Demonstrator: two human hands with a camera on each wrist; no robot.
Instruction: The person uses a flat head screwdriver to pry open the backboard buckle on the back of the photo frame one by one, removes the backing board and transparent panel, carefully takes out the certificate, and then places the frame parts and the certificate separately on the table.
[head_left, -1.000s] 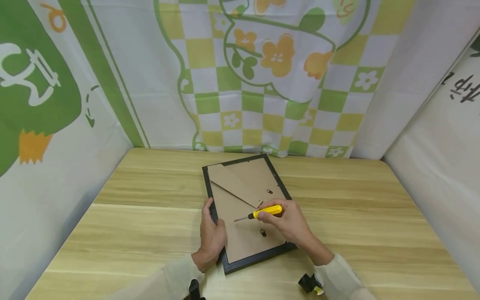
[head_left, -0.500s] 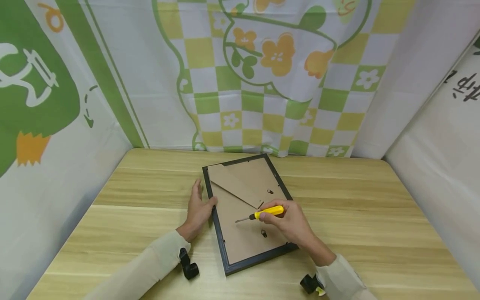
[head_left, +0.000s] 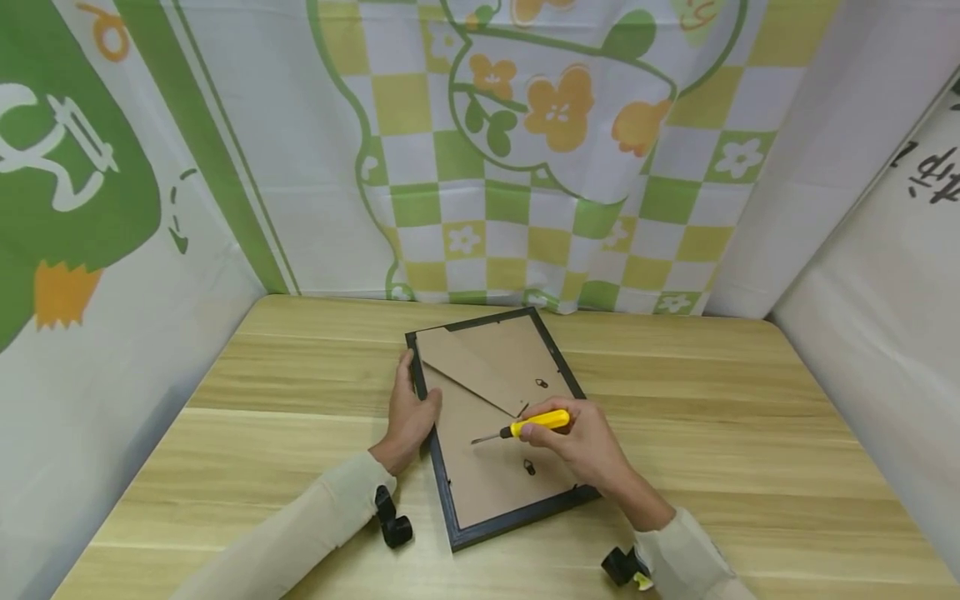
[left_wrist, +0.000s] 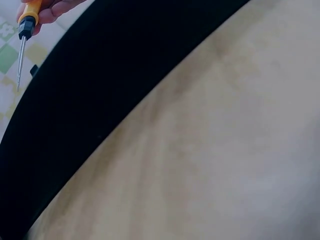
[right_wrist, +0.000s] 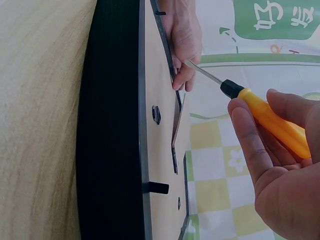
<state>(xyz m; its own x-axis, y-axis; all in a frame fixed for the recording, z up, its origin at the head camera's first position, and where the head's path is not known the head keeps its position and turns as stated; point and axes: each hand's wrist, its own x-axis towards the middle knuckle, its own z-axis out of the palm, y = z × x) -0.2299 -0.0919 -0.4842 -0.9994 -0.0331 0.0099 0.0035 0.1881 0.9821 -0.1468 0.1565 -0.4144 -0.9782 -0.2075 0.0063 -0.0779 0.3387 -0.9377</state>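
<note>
A black picture frame [head_left: 491, 532] lies face down and slightly turned, its brown backing board [head_left: 487, 492] upward. On its left side my left hand [head_left: 407, 421] grips the edge, thumb over the border and fingers along the outside. My right hand [head_left: 592, 446] pinches the yellow handle of a screwdriver [head_left: 551, 419] above the board. The screwdriver's metal blade [right_wrist: 202, 71] points left and stands apart from the board in the right wrist view. A stand flap [head_left: 472, 358] lies on the board's upper part. Small black tabs [right_wrist: 159, 188] stick out along the frame's inner edge.
Under the frame is a wood-grain table [head_left: 720, 417]. Two small dark hangers are fixed to the board, one a lower hanger [head_left: 529, 467], the other an upper hanger [head_left: 542, 383]. A patterned curtain [head_left: 487, 225] hangs behind, with white cloth walls at both sides.
My left hand has slid up the frame's left side, coming off the edge a little and then closing back onto it. The right hand and screwdriver have stayed nearly in place.
</note>
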